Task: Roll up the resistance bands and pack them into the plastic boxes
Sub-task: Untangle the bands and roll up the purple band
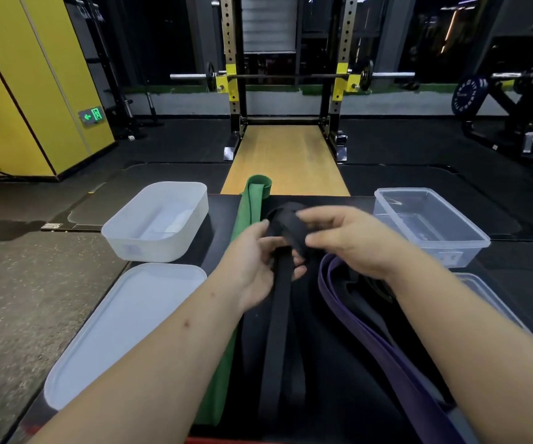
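The task looks barely begun: the left hand [258, 261] and right hand [348, 241] curl round the first coil of the black band [279, 315] at mid-table, the green band [249, 206] on its left and purple band [355, 309] on its right lie unrolled, and neither the white box [150, 248] nor the clear box [419, 189] holds a band.

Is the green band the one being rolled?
No, the left hand and right hand grip the black band; the green band lies alongside.

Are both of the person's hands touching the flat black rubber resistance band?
Touching. The head view shows the left hand gripping the flat black rubber resistance band below its rolled end, and the right hand pinching that roll.
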`<state>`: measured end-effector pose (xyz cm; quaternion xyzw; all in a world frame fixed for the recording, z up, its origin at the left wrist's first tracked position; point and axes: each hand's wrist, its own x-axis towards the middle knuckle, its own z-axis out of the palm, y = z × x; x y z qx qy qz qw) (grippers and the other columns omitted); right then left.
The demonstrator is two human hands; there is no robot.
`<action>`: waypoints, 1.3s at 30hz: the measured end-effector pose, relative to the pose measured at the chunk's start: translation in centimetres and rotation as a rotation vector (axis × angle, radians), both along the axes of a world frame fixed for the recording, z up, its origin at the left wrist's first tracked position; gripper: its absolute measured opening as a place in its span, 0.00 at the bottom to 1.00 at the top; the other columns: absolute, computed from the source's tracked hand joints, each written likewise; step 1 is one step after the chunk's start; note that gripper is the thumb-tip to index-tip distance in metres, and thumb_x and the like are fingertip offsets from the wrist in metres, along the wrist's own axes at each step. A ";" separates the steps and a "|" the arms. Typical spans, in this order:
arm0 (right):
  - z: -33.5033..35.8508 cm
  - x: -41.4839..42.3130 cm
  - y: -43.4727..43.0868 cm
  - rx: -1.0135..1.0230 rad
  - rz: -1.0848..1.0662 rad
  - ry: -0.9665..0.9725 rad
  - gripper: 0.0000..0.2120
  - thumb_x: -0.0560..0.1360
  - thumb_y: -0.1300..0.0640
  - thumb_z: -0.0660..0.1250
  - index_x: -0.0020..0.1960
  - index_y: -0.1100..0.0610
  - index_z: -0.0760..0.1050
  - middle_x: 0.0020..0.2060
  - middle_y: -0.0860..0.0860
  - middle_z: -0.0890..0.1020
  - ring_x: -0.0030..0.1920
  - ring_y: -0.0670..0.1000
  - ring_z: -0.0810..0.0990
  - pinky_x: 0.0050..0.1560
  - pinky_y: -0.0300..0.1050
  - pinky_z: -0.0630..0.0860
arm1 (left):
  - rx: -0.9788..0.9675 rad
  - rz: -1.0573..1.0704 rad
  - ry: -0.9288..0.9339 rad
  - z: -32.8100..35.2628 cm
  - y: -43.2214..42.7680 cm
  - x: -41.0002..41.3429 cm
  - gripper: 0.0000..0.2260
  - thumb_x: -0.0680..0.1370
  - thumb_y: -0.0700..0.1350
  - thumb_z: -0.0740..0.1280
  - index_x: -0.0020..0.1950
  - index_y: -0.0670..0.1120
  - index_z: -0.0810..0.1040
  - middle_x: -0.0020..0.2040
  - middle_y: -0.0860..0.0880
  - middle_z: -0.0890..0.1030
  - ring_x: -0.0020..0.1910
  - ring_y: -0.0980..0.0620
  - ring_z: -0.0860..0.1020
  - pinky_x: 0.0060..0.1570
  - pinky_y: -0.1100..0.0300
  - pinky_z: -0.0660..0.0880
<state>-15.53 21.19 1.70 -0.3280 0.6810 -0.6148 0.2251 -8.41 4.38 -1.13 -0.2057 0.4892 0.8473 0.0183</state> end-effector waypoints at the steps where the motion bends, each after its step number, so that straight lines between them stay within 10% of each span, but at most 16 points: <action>1: -0.4 0.6 0.4 0.109 0.013 0.077 0.20 0.77 0.74 0.66 0.61 0.54 0.83 0.53 0.55 0.88 0.54 0.54 0.86 0.60 0.48 0.80 | 0.003 -0.016 -0.001 0.0 -0.1 -0.1 0.29 0.82 0.60 0.61 0.66 0.34 0.79 0.56 0.36 0.82 0.50 0.39 0.82 0.53 0.43 0.81; 7: -1.2 3.0 1.6 0.484 0.134 0.283 0.21 0.75 0.64 0.75 0.55 0.38 0.83 0.52 0.44 0.87 0.54 0.42 0.84 0.63 0.43 0.79 | -0.234 -0.109 0.066 -0.9 0.6 0.5 0.07 0.79 0.41 0.71 0.43 0.41 0.85 0.44 0.41 0.85 0.40 0.45 0.85 0.42 0.56 0.80; 10: -0.7 2.8 1.8 0.336 0.145 0.241 0.12 0.78 0.63 0.73 0.56 0.48 0.86 0.49 0.49 0.88 0.52 0.47 0.86 0.61 0.45 0.80 | -0.290 -0.153 0.135 -0.9 0.1 1.0 0.12 0.77 0.32 0.69 0.36 0.42 0.85 0.40 0.39 0.83 0.40 0.43 0.82 0.44 0.55 0.80; 13: -0.9 0.7 1.5 -0.028 -0.151 -0.081 0.07 0.77 0.59 0.69 0.46 0.60 0.85 0.38 0.60 0.85 0.39 0.58 0.83 0.45 0.49 0.82 | -0.253 -0.179 0.175 -0.3 -0.9 1.5 0.08 0.78 0.31 0.67 0.49 0.37 0.86 0.48 0.36 0.84 0.46 0.41 0.83 0.54 0.50 0.80; 17: -2.7 -2.8 0.6 0.276 -0.578 0.066 0.05 0.78 0.52 0.71 0.49 0.53 0.78 0.36 0.53 0.82 0.36 0.53 0.79 0.38 0.49 0.79 | -0.233 -0.207 0.224 0.6 -2.3 1.8 0.11 0.79 0.31 0.65 0.60 0.31 0.80 0.53 0.34 0.84 0.49 0.40 0.83 0.54 0.50 0.82; 20: -2.3 -4.3 0.0 0.446 -0.543 0.295 0.23 0.74 0.46 0.75 0.62 0.36 0.66 0.38 0.50 0.81 0.40 0.50 0.81 0.40 0.45 0.74 | -0.223 -0.235 0.228 0.7 -3.0 2.1 0.11 0.79 0.30 0.64 0.60 0.28 0.79 0.49 0.36 0.84 0.45 0.42 0.83 0.47 0.54 0.82; 27: -0.1 -7.7 -1.6 0.488 -0.629 0.504 0.04 0.74 0.46 0.70 0.45 0.46 0.82 0.40 0.46 0.82 0.45 0.50 0.80 0.44 0.47 0.76 | -0.182 -0.174 0.182 -0.4 -4.3 2.2 0.12 0.78 0.31 0.64 0.59 0.26 0.76 0.49 0.36 0.82 0.43 0.42 0.82 0.47 0.55 0.81; 39: -0.9 -10.8 1.4 0.286 -0.943 0.016 0.10 0.78 0.53 0.67 0.55 0.56 0.81 0.31 0.56 0.80 0.28 0.55 0.78 0.34 0.48 0.80 | -0.212 -0.070 0.153 -1.2 -4.9 2.0 0.10 0.78 0.29 0.64 0.55 0.24 0.75 0.44 0.37 0.82 0.39 0.43 0.81 0.44 0.55 0.80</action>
